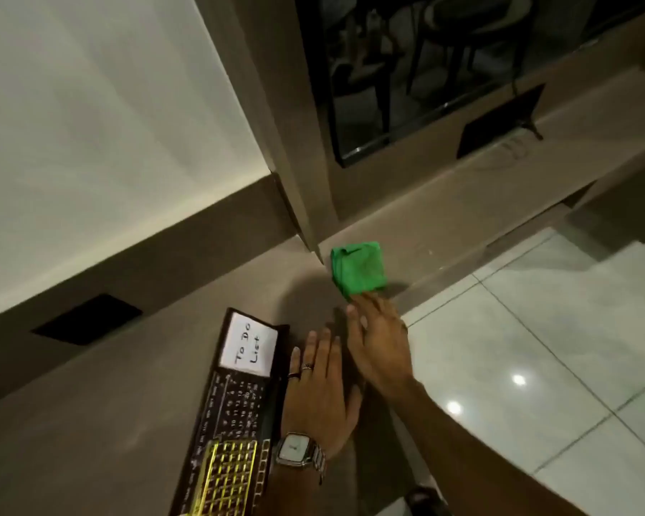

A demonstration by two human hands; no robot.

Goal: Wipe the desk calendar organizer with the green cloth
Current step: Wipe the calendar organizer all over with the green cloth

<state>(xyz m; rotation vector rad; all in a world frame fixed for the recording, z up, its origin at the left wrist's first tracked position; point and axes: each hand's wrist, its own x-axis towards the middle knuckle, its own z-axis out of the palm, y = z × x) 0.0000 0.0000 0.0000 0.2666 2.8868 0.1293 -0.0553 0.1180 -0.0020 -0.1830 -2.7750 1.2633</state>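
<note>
A folded green cloth (358, 267) lies on the brown desk (127, 422) near its far right edge. My right hand (378, 340) stretches toward it, fingers spread, fingertips touching the cloth's near edge without gripping it. The desk calendar organizer (239, 415) is a long black board with a white "To Do List" note, a printed calendar and a yellow grid; it lies flat at the lower middle. My left hand (319, 394), with rings and a wristwatch, rests flat on the desk against the organizer's right edge, fingers apart, holding nothing.
A dark glass-fronted cabinet (425, 80) stands behind the cloth, with a vertical brown panel (295, 143) beside it. A black rectangular cutout (86, 320) sits in the desk at left. White tiled floor (537, 329) lies beyond the desk's right edge.
</note>
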